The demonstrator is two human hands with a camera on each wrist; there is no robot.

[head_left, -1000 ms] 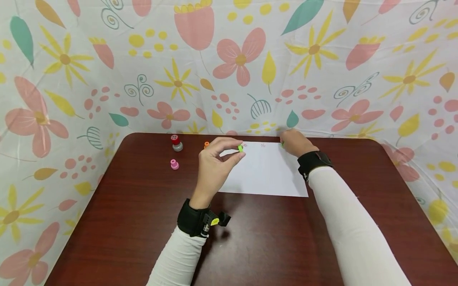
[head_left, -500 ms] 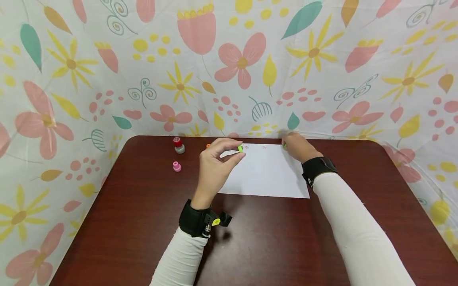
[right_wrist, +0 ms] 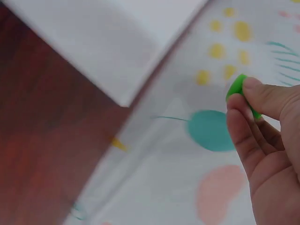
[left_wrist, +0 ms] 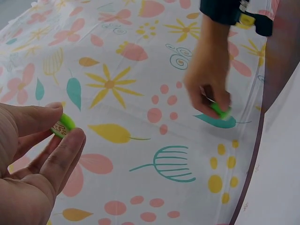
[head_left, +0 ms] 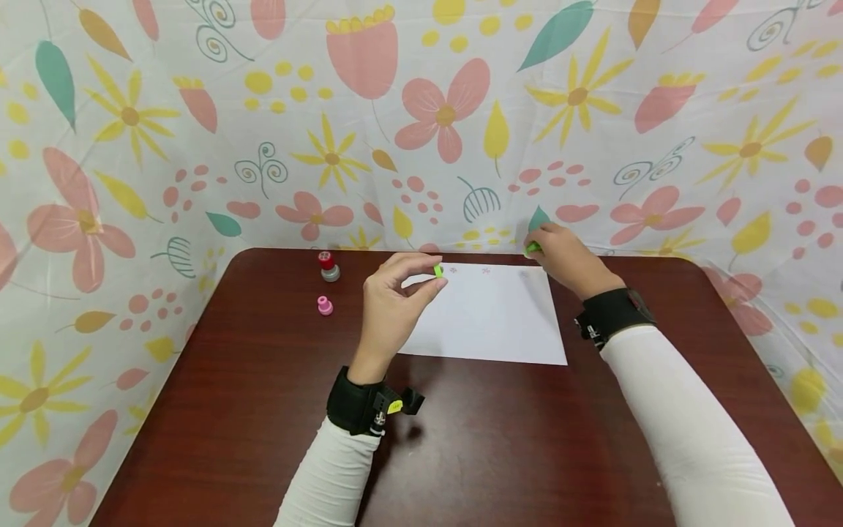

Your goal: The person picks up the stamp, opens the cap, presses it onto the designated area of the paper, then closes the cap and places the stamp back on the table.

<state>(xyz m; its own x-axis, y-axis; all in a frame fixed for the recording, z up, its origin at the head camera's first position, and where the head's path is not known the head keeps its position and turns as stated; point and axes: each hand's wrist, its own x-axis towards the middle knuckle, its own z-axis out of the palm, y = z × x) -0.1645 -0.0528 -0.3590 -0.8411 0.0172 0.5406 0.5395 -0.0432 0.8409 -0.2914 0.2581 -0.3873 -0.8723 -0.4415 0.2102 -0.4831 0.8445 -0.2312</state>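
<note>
My left hand (head_left: 393, 307) pinches a small bright green cap (left_wrist: 63, 125) between thumb and fingers, above the paper's left part. A flower-like pattern shows on the cap's end in the left wrist view. My right hand (head_left: 571, 262) grips a small green stamp (head_left: 533, 247) by its body, raised beyond the far right corner of the white paper (head_left: 490, 322). In the right wrist view the green stamp (right_wrist: 236, 86) sits between thumb and fingers; its printing face cannot be made out. Small reddish flower prints (head_left: 486, 271) line the paper's far edge, with a fainter mark to their right.
A red-and-grey stamp (head_left: 328, 267) stands on the dark wooden table (head_left: 263, 410) at the far left. Nearer lies a pink stamp or cap (head_left: 325, 306). A patterned cloth (head_left: 461, 197) hangs right behind the table's far edge.
My right hand has lifted off the paper's far right corner and moved up and right with the green stamp. The left hand has barely moved.
</note>
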